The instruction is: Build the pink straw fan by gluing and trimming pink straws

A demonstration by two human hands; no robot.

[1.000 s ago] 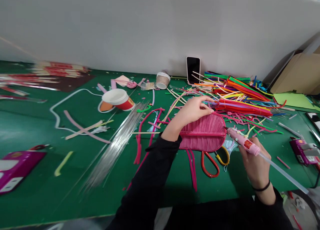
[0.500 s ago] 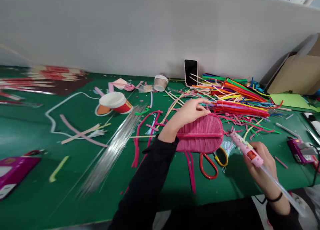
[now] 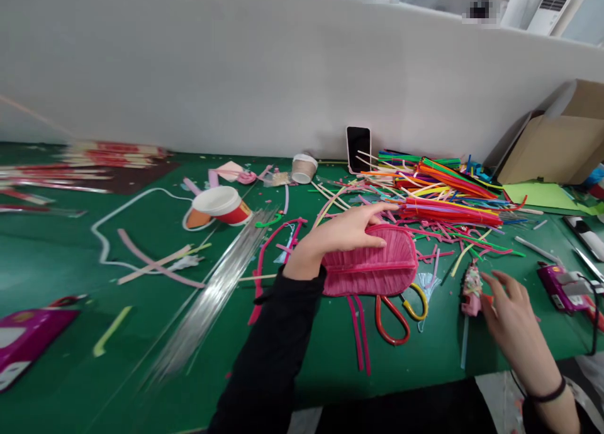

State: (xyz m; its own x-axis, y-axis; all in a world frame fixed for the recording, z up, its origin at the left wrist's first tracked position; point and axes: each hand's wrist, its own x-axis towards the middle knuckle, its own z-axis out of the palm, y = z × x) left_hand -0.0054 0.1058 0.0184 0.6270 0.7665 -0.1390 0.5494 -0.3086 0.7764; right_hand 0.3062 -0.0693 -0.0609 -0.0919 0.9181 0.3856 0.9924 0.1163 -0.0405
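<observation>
A pink oval panel of ribbed, fuzzy strips with a rim and a centre rib (image 3: 368,273) lies in front of me. My left hand (image 3: 346,236) grips its far left edge, thumb over the top and fingers partly hidden. To the right, a pink hot glue gun with a decorated body (image 3: 472,292) rests on the table, a clear glue stick (image 3: 465,343) poking from its back. Right beside it is my right hand (image 3: 514,314), fingers apart and holding nothing. Scissors with red and yellow handles (image 3: 394,324) lie partly under the panel.
Colourful pipe cleaners (image 3: 453,195) are heaped behind the panel. Clear thin rods (image 3: 212,289), a paper cup (image 3: 226,204) and a purple power strip (image 3: 28,339) lie leftward. A phone (image 3: 358,150) leans on the wall; a cardboard box (image 3: 542,148) stands back right.
My right hand has let go of the glue gun, which now lies on the table, and its fingers have spread. My left hand still grips the pink panel. The view has tilted up slightly.
</observation>
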